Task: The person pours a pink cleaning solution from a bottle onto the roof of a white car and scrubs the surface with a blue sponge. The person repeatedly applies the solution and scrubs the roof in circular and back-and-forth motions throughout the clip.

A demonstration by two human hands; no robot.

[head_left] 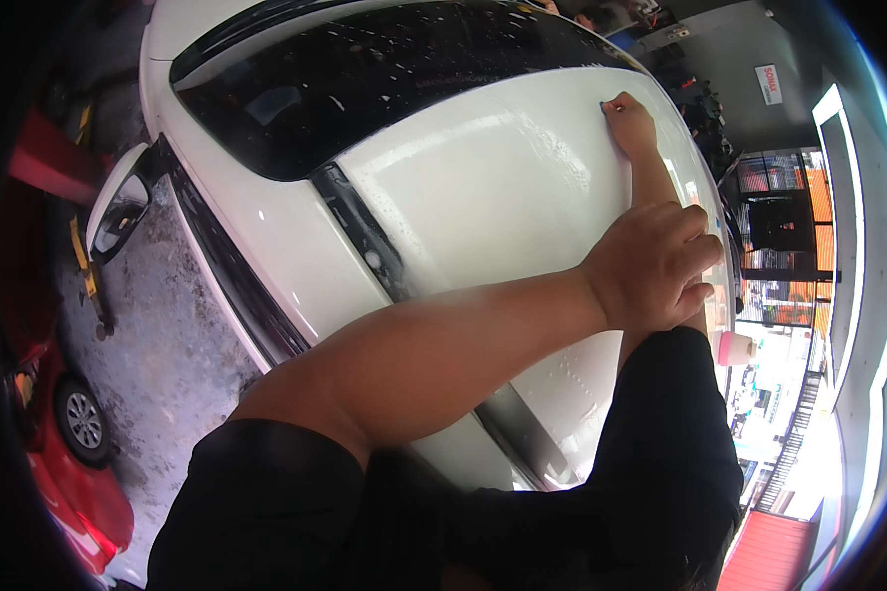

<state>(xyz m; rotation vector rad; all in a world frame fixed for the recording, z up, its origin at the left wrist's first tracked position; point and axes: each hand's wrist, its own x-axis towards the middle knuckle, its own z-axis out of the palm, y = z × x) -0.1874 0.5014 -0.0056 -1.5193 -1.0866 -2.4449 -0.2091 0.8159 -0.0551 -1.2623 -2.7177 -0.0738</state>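
Observation:
A white car roof with wet streaks and droplets spreads out below my arms. My left hand is raised over it with fingers curled in. It crosses above my right forearm, and whatever it may hold is hidden. Farther forward, toward the roof's right side, my right hand is closed with its fingertips down at the white surface. A small bluish bit shows at those fingertips, too small to name. Ahead of the roof lies the dark windshield, dotted with white spots. A wet black strip runs along the roof's left part.
The car's side mirror sticks out at left above a stained grey floor. A red car stands at lower left, near a red and yellow metal frame. A pinkish cup-like container is beyond the roof's right edge.

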